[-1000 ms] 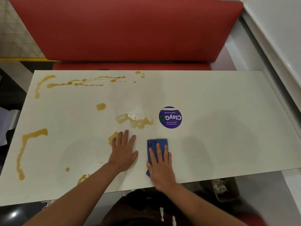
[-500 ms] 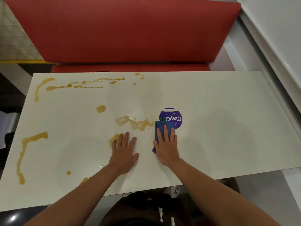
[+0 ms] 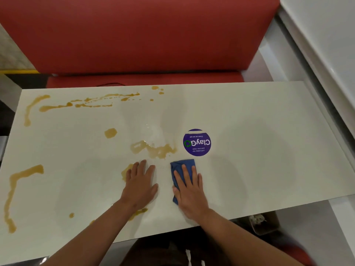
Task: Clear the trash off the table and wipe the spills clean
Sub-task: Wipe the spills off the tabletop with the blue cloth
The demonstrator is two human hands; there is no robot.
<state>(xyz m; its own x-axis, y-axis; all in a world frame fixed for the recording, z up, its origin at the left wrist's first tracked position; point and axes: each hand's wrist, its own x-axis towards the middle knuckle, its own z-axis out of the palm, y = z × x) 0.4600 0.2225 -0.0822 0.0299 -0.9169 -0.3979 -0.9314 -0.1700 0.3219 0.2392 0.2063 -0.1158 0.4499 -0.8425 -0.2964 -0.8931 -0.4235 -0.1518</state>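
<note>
Spills [image 3: 153, 149] of amber liquid are spread over the left half of the white table [image 3: 269, 131], all to the left of the round purple sticker [image 3: 197, 142] near the table's middle: one puddle lies just left of the sticker, a long streak [image 3: 88, 102] runs along the far edge, another streak [image 3: 17, 189] trails down the left end, and small drops are scattered between them. A red bench [image 3: 134, 35] is seen beyond the table, far from the sticker. The left hand [image 3: 140, 186] is laid flat on the table, below and left of the sticker, its fingers straight and slightly spread, with the fingertips partly over a small patch [image 3: 125, 170] of spill. The right hand [image 3: 189, 192] is pressed flat on a folded blue cloth [image 3: 182, 165] just below the sticker, its fingers straight and close together, with the cloth's far edge almost touching the sticker's rim.
</note>
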